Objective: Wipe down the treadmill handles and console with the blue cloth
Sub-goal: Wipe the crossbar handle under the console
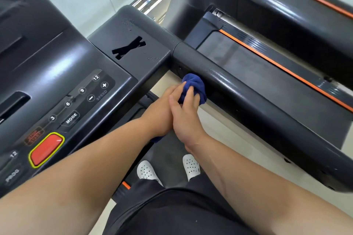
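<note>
A bunched blue cloth (pixel 194 87) is pressed against the inner side of the treadmill's black right handle (pixel 254 99), close to where the handle joins the console. My right hand (pixel 186 112) grips the cloth from above with the fingers curled over it. My left hand (pixel 162 112) lies alongside, under the right one, also holding the cloth; a bit of blue shows below its wrist. The dark console (pixel 63 74), with speed buttons and a red stop button (pixel 46 149), fills the left of the view.
A second treadmill (pixel 267 59) with orange-trimmed side rails stands beyond the handle on the right. Below me are the black belt, my white clogs (pixel 147 171) and dark shorts. Pale floor shows between the machines.
</note>
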